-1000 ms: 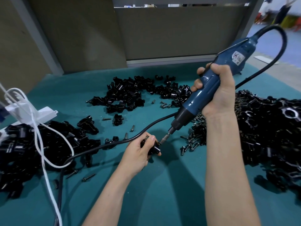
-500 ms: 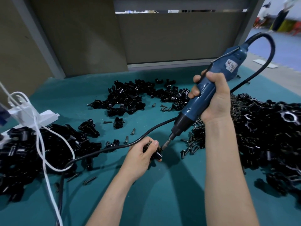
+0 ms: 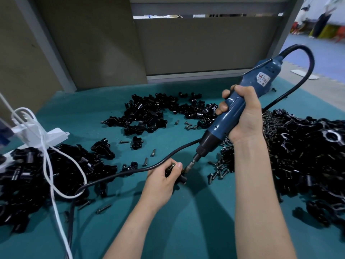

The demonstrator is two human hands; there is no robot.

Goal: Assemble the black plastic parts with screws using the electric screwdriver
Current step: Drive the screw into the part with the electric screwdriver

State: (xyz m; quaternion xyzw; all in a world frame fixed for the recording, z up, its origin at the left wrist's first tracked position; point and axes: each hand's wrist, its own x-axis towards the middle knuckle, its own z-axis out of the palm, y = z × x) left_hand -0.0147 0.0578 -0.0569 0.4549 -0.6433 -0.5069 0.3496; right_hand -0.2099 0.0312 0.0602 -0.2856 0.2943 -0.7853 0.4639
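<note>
Left hand (image 3: 164,181) pinches a black part (image 3: 182,178); right hand (image 3: 242,116) grips the screwdriver (image 3: 235,113), tip slanting down-left onto it.

A white power strip (image 3: 54,136) lies at the left edge of a teal table (image 3: 186,230), its white cable (image 3: 45,156) trailing toward the viewer (in loose loops). Grey partition panels (image 3: 205,49) stand behind.

One electric screwdriver (image 3: 216,128), one white power strip (image 3: 56,136), three heaps of black plastic parts (image 3: 149,114), loose screws (image 3: 220,171) beyond counting.
</note>
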